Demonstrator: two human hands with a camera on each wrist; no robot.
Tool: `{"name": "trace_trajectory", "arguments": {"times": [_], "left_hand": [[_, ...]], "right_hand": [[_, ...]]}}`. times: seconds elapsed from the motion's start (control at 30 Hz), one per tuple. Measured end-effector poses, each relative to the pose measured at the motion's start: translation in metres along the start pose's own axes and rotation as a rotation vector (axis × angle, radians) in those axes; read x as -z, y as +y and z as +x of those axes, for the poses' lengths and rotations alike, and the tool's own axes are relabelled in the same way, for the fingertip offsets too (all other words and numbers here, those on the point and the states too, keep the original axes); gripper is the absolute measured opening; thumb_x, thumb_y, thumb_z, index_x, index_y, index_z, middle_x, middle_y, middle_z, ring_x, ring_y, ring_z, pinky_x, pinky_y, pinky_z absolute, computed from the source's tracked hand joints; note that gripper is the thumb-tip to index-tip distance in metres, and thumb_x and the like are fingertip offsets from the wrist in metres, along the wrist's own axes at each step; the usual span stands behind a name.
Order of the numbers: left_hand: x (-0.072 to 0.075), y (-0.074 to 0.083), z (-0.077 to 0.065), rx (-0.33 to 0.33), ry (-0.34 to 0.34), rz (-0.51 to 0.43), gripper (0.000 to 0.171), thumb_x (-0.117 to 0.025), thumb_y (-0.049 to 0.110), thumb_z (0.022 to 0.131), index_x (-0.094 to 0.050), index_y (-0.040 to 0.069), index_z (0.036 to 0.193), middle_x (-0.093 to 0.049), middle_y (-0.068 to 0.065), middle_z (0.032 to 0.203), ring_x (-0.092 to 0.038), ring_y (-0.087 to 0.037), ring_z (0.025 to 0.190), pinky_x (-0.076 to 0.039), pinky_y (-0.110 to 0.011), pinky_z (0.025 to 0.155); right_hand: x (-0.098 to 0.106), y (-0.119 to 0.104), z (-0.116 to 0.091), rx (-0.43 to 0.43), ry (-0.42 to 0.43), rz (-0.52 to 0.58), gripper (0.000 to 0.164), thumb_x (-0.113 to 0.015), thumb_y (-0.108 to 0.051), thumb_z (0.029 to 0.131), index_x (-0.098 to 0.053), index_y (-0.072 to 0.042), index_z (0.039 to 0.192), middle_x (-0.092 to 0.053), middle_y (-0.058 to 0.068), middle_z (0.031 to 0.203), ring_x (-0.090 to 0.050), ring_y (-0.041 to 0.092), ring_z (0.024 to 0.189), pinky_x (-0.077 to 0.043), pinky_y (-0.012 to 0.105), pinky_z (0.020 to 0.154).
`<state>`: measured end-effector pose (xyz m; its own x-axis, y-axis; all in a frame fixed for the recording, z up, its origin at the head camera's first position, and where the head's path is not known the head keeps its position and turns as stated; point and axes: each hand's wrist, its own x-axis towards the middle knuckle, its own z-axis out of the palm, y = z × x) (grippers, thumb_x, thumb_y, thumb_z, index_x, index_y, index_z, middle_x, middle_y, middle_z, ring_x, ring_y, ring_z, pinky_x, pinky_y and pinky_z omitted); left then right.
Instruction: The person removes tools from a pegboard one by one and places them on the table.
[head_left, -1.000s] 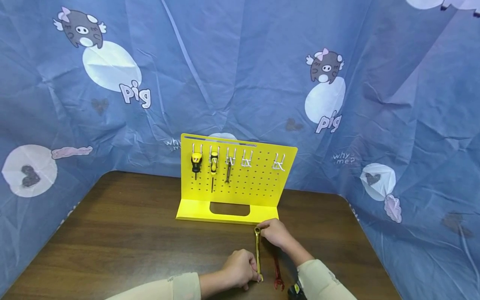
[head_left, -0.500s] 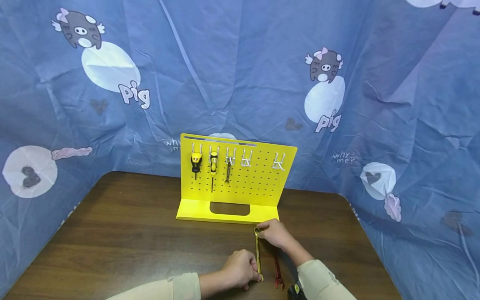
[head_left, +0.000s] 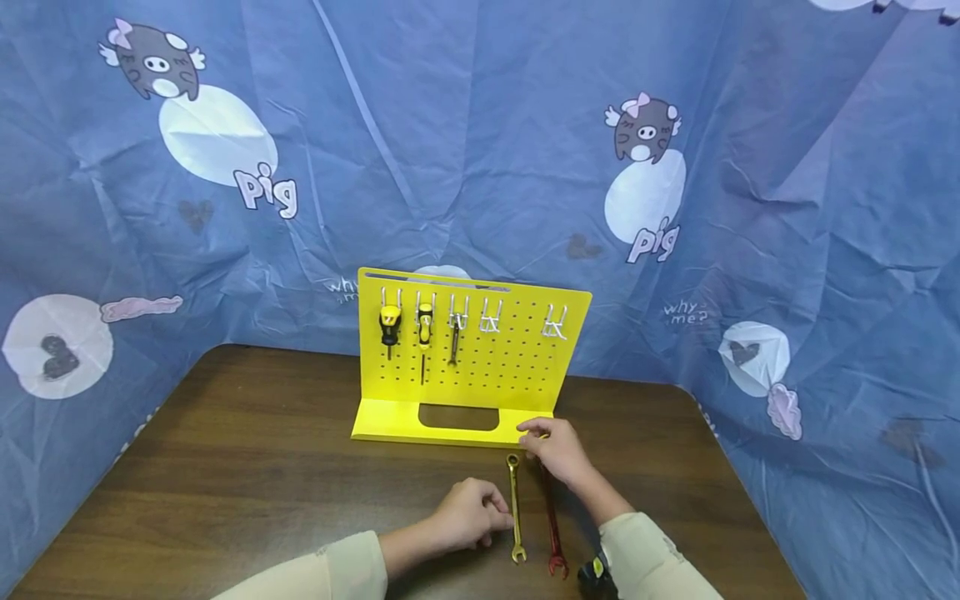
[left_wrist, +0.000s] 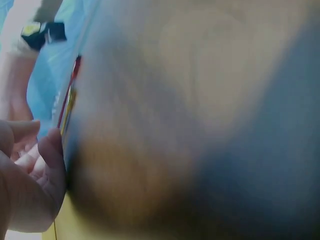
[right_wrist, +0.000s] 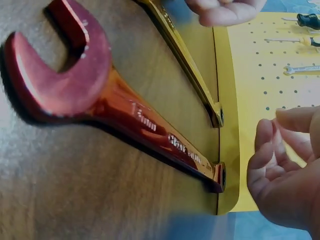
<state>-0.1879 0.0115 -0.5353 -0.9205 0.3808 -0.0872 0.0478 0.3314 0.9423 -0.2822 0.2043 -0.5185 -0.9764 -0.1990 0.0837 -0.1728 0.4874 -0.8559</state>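
Brown wooden table (head_left: 262, 467): golden metal wrench (head_left: 515, 502) could be nudged by fingertips (head_left: 501, 522)
Left hand (head_left: 469, 514): parted, nothing pinched
Right hand (head_left: 561, 451): loosely curled, nothing held

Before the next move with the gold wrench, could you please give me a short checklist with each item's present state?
1. Gold wrench lying on the table: ok.
2. Gold wrench gripped by a hand: not ok; neither the left hand nor the right hand holds it.
3. Left fingertips clear of its shaft: cannot tell; they are very close.
4. Gold wrench apart from the red wrench: ok, a gap shows.
5. Bare hook on the yellow pegboard: ok; the rightmost hook carries no tool.
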Motion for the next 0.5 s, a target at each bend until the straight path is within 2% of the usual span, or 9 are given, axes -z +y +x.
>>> {"name": "trace_trajectory", "arguments": {"times": [0.17,0.27,0.37,0.5], "left_hand": [[0.019,-0.004,0.014,-0.062,0.047,0.005,0.009,-0.078,0.008,0.087,-0.069,0.006,0.085,-0.068,-0.006,0.068,-0.058,-0.014,0.049,-0.045,-0.024,0.04],[0.03,-0.007,0.022,-0.087,0.087,0.004,0.008,-0.076,0.009,0.089,-0.07,0.003,0.091,-0.07,-0.007,0.074,-0.061,-0.017,0.053,-0.049,-0.027,0.042],[0.04,-0.009,0.029,-0.097,0.119,0.014,0.009,-0.075,0.01,0.091,-0.07,0.003,0.095,-0.069,-0.006,0.077,-0.063,-0.018,0.056,-0.05,-0.028,0.044],[0.053,-0.012,0.036,-0.095,0.161,0.019,0.01,-0.074,0.01,0.092,-0.07,0.003,0.097,-0.068,-0.008,0.078,-0.063,-0.02,0.057,-0.05,-0.028,0.044]], "right_hand": [[0.003,-0.004,0.004,0.02,0.046,0.086,0.019,-0.07,-0.001,0.09,-0.073,0.007,0.107,-0.068,0.007,0.082,-0.069,0.027,0.073,-0.054,0.031,0.062],[0.005,-0.009,0.008,0.025,0.082,0.098,0.017,-0.072,-0.003,0.091,-0.075,0.004,0.106,-0.071,0.008,0.085,-0.07,0.027,0.074,-0.052,0.029,0.059],[0.007,-0.013,0.012,0.021,0.116,0.12,0.016,-0.073,-0.006,0.092,-0.076,0.003,0.104,-0.073,0.012,0.088,-0.07,0.025,0.074,-0.05,0.027,0.058],[0.008,-0.017,0.015,0.026,0.15,0.172,0.019,-0.073,-0.01,0.093,-0.076,0.004,0.106,-0.073,0.02,0.093,-0.069,0.024,0.076,-0.052,0.031,0.061]]}}
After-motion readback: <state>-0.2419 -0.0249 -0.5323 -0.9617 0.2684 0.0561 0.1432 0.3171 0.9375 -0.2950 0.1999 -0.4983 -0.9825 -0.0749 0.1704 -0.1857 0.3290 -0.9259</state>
